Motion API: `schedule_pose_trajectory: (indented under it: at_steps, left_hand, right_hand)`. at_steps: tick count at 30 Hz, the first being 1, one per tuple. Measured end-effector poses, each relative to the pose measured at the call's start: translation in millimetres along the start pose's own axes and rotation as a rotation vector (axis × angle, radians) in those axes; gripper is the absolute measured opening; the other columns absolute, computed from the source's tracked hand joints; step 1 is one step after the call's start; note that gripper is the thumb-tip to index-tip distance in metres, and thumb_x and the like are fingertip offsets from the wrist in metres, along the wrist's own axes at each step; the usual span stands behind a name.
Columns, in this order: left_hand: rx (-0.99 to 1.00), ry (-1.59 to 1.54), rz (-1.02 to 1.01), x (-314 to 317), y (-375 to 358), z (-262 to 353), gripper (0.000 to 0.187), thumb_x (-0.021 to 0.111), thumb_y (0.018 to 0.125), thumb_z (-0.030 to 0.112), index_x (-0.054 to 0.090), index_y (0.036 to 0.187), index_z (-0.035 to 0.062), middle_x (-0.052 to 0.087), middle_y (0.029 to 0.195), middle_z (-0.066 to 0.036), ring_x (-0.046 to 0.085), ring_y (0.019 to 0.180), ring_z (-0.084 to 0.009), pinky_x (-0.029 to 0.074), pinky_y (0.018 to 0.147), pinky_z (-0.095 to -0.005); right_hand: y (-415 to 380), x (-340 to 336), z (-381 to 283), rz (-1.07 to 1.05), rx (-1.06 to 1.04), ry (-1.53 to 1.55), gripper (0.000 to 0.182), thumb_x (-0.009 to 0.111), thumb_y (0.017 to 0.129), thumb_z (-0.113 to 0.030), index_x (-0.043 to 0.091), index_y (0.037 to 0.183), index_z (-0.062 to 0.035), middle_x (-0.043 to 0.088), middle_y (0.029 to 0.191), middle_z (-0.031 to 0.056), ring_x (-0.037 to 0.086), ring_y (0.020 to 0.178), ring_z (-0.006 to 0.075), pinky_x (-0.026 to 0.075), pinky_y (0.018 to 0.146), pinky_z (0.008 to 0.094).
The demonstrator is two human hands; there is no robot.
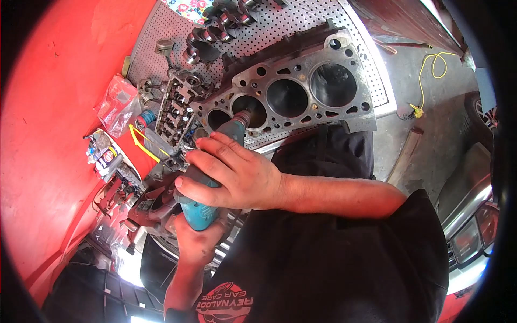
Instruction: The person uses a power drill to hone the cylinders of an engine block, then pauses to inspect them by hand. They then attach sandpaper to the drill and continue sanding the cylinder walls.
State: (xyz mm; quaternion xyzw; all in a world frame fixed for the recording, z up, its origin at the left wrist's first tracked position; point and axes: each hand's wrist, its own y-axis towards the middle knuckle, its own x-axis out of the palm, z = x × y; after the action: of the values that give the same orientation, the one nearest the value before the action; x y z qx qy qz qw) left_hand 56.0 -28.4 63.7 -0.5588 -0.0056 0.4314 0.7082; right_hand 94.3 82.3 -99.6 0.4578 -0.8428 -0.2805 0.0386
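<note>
A teal and dark power drill [201, 214] is held in both hands, its nose pointing up and to the right. My right hand [231, 172] lies over the top of the drill body with its fingers wrapped round it. Below it, my left hand [198, 237] is closed round the drill's lower rear part; some of its fingers are hidden. The drill's chuck [245, 116] reaches the mouth of one cylinder bore [257, 119] in a metal engine block [258, 81]. Whatever tool sits inside that bore is mostly hidden.
The block rests on a perforated metal table [145, 46]. A crankshaft [215, 35], a piston with its rod [164, 47] and a cylinder head [175, 113] lie around it. Plastic-wrapped parts [117, 105] stand left. A yellow cord [423, 86] lies on the floor, with a vehicle [474, 215] at right.
</note>
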Motion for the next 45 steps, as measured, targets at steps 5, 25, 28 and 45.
schedule_pose_trajectory:
  at_steps: [5,25,28,45]
  left_hand:
    - [0.034,0.072,0.038,-1.5,-7.0,5.2,0.029,0.068,0.077,-0.006,0.071,0.106,-0.0022,0.073,0.099,-0.005,0.069,0.088,-0.015,0.054,0.079,-0.0302]
    - [0.024,0.053,0.037,-3.3,-14.9,10.4,0.039,0.07,0.073,-0.007,0.068,0.112,-0.0015,0.071,0.103,-0.005,0.069,0.092,-0.0156,0.054,0.082,-0.0311]
    - [0.0,0.05,0.046,-2.8,-15.0,12.5,0.036,0.069,0.073,-0.008,0.069,0.108,-0.0017,0.071,0.1,-0.006,0.069,0.089,-0.0157,0.054,0.079,-0.0306]
    - [0.033,0.051,0.044,-4.1,-12.2,15.0,0.035,0.066,0.073,-0.007,0.068,0.107,-0.0009,0.071,0.096,-0.005,0.068,0.087,-0.016,0.053,0.079,-0.031]
  right_hand:
    - [4.2,1.3,-5.6,0.003,-0.028,-0.015,0.045,0.059,0.094,-0.028,0.054,0.138,-0.0257,0.061,0.12,0.0143,0.068,0.109,0.0351,0.057,0.1,0.0523]
    - [10.6,-4.8,-14.0,0.039,0.0,0.013,0.044,0.065,0.091,-0.022,0.056,0.134,-0.0277,0.063,0.121,0.012,0.07,0.105,0.0322,0.059,0.098,0.049]
    - [9.3,-2.2,-13.2,0.045,0.005,0.009,0.044,0.065,0.091,-0.023,0.056,0.134,-0.0278,0.063,0.121,0.0119,0.07,0.105,0.0322,0.059,0.098,0.049]
    - [15.6,-3.5,-12.7,0.028,-0.001,0.008,0.045,0.065,0.091,-0.023,0.056,0.136,-0.027,0.063,0.12,0.012,0.07,0.106,0.0319,0.059,0.099,0.0495]
